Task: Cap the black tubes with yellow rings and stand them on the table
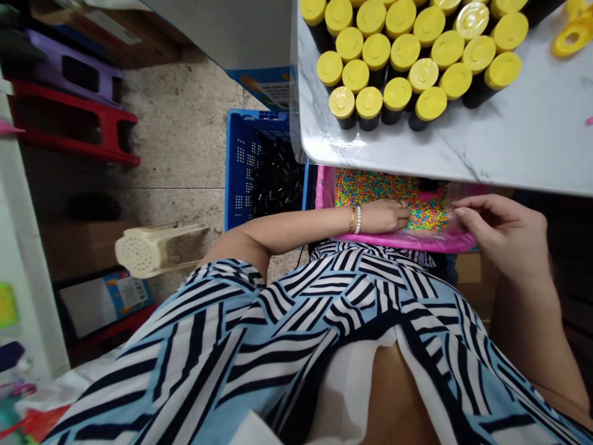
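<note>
A pink tray (393, 241) sits at my waist under the table edge, lined with clear plastic (451, 222) and filled with small multicoloured beads or candies (365, 188). My left hand (386, 215), with bracelets at the wrist, rests on the beads. Its fingers are bent and pressed together, and the tips are hidden, so what they hold cannot be made out. Over the tray's right end, my right hand (507, 232) pinches thumb and forefinger at the edge of the plastic liner. Partly under the table edge, a dark object (427, 184) lies among the beads beside something pink.
Black tubes with yellow caps (397, 94) stand in rows on the marbled white table (532, 142). Yellow ring-shaped pieces (572, 37) lie at its far right. A blue crate (236, 167) of black parts stands left of the tray. A cream stool (141, 252) is on the floor.
</note>
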A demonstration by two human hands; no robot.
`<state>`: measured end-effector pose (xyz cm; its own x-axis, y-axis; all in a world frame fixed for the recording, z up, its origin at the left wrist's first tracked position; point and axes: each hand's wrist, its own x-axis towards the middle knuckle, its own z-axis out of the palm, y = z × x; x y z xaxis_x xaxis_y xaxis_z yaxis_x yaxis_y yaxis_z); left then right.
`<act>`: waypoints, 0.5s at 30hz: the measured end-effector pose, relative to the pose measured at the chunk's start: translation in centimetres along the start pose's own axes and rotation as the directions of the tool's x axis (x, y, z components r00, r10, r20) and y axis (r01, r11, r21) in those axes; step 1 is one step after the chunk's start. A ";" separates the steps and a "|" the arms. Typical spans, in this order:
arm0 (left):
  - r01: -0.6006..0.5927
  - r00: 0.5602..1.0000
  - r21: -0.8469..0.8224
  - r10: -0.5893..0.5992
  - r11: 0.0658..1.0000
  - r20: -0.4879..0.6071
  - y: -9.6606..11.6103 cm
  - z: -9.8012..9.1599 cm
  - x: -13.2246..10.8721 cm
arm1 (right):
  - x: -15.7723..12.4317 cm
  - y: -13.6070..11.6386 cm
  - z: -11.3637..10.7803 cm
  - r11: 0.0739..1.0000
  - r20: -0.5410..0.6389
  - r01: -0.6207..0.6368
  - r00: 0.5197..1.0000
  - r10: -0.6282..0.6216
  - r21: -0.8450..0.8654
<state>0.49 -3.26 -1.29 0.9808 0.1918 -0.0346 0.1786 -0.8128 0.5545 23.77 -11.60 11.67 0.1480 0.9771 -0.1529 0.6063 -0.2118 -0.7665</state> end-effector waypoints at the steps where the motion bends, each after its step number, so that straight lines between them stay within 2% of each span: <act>1: 0.007 1.000 -0.041 -0.008 0.999 -0.011 0.0 0.0 -0.1 | -0.1 0.0 0.0 1.000 0.004 0.001 1.000 -0.001 -0.009; 5: 0.048 0.988 -0.352 -0.096 0.935 -0.119 -1.2 -0.7 -1.3 | 0.0 0.1 -0.6 0.999 -0.004 0.008 1.000 -0.009 -0.035; 8: -0.008 0.976 -0.497 -0.102 0.868 -0.193 -1.7 -1.3 -2.0 | 0.3 0.0 -1.1 0.999 -0.030 0.016 0.999 -0.017 -0.036; 12: -0.088 0.951 -0.517 -0.083 0.851 -0.297 -0.3 -2.8 -2.6 | 0.4 -0.6 -1.5 0.999 -0.049 0.028 0.998 -0.030 -0.041; 15: -0.162 0.893 -0.413 -0.045 0.896 -0.448 2.4 -5.4 -3.4 | 0.5 -0.8 -2.1 0.997 -0.079 0.045 0.996 -0.049 -0.057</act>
<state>-2.83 -2.90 4.70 0.8329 0.4541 0.3163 -0.0311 -0.5323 0.8460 25.02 -11.03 13.54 0.1790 0.9817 -0.0654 0.6555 -0.1686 -0.7361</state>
